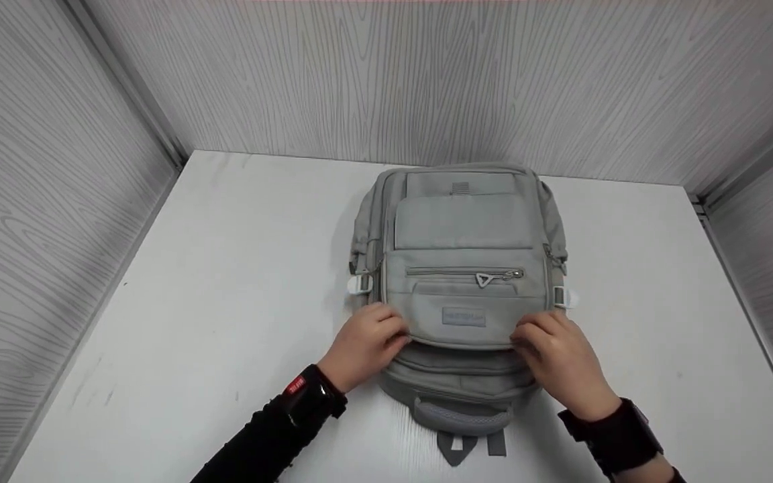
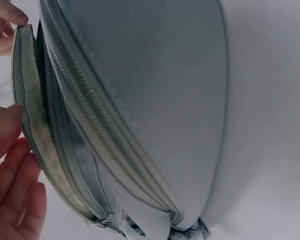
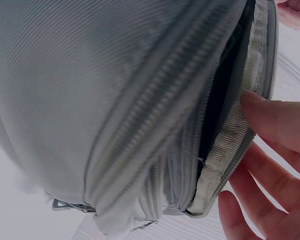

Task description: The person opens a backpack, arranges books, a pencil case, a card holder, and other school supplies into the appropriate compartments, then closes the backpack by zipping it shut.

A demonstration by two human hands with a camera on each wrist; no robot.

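A grey-green backpack (image 1: 467, 221) lies on its back, its top handle (image 1: 460, 419) toward the person. Its front pocket is unzipped, and the loose flap edge (image 3: 230, 130) stands away from the body, with a dark gap behind it. My left hand (image 1: 370, 342) pinches this edge at the left corner, thumb against fingers, as the left wrist view shows. At the right corner my right hand (image 1: 554, 355) pinches the same edge, its thumb on the pale inner binding. A closed zipper with a triangular pull (image 1: 485, 279) crosses the front panel above a label patch (image 1: 464, 316).
The backpack rests on a white table (image 1: 245, 268) enclosed by wood-grain panels (image 1: 359, 80) at the back and both sides. White side buckles (image 1: 359, 284) stick out from the bag. A strap loop (image 1: 457, 448) lies below the handle.
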